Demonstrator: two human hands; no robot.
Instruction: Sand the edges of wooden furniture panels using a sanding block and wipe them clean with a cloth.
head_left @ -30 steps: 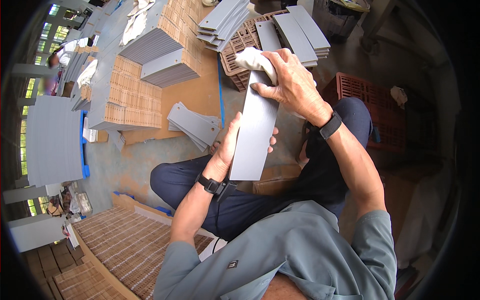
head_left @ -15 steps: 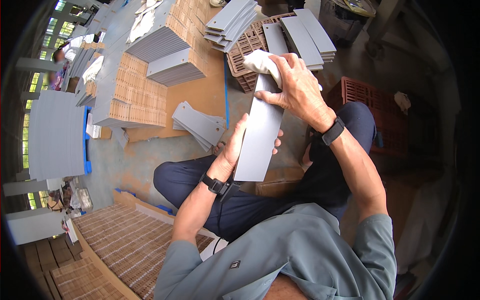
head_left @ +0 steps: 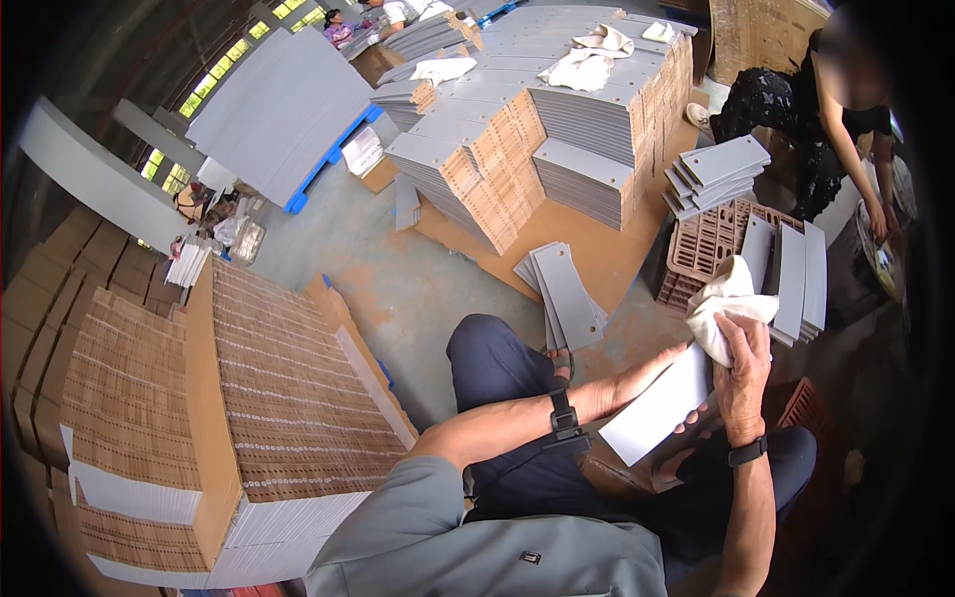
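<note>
One pale panel [head_left: 652, 410] gripped in your left hand [head_left: 645, 375], white cloth [head_left: 733, 298] in your right hand [head_left: 741, 376]; view swung left, work seemingly uninterrupted.

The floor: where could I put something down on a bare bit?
The floor shows a bare patch between the brown-topped stack, the cardboard sheet and the bent left knee. It's crowded at the pinkish crate, partly covered with grey panels, near the right hand and white cloth.

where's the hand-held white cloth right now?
Head view, right of centre: the white cloth is in the right hand, at the far end of the grey board, just below the brown plastic crate in the picture.
</note>
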